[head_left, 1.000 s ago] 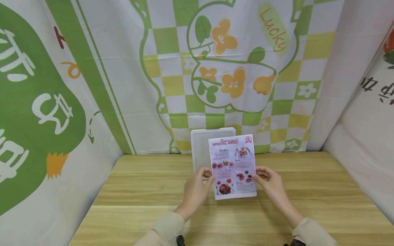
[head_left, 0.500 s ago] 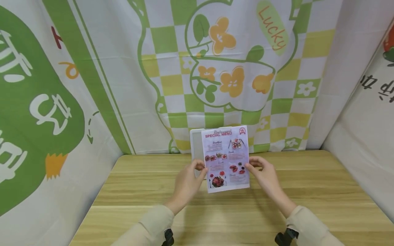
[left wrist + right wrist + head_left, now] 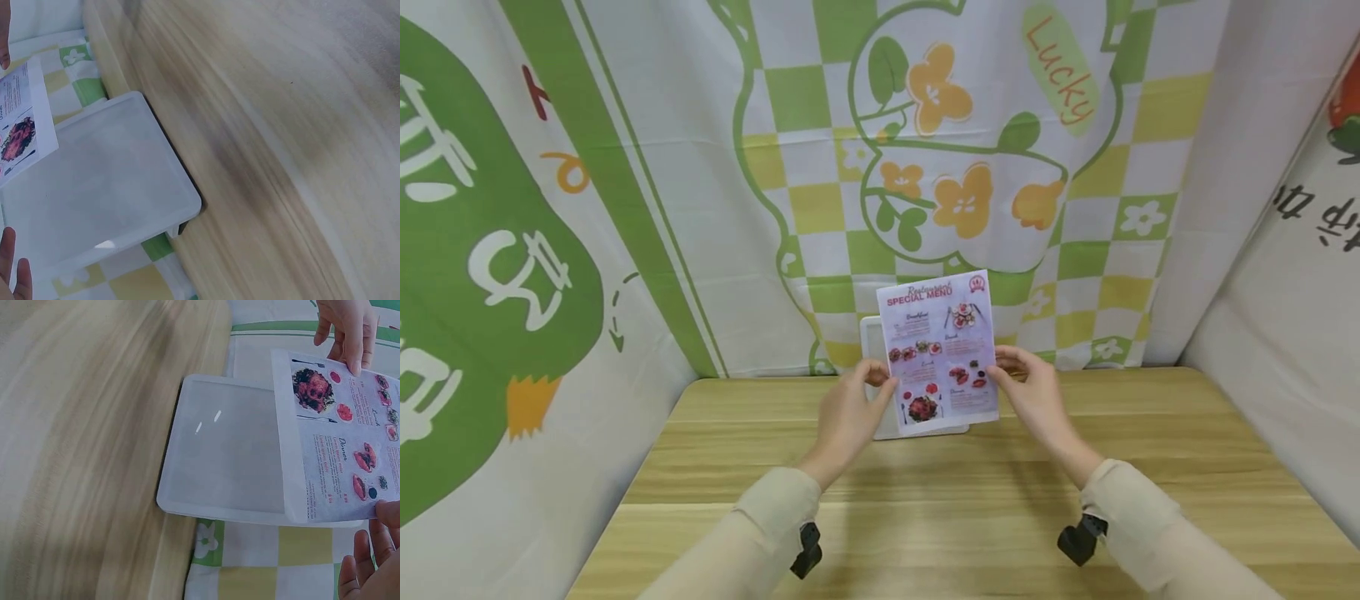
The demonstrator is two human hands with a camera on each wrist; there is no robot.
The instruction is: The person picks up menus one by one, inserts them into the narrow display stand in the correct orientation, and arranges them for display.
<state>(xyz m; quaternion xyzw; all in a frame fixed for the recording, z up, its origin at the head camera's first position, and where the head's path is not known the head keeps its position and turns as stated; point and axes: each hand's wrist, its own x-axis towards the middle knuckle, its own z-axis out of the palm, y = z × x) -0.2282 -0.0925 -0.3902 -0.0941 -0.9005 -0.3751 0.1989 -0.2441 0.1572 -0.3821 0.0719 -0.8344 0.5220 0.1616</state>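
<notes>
Sheets: one printed menu (image 3: 937,352), one white frame (image 3: 880,379) standing behind it on the counter (image 3: 925,500) at the backdrop. Menu is held upright above the far counter, long axis vertical, title edge up, printed face toward the person, just in front of the frame. Left hand (image 3: 846,412) pinches its left edge, right hand (image 3: 1033,396) its right edge.

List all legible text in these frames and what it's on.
"SPECIAL MENU": red heading on the menu sheet; the script line above it and the small print are too small to read.
"Lucky": orange, on the backdrop cloth.
White characters at left and black ones at right: cut off, unreadable.
</notes>
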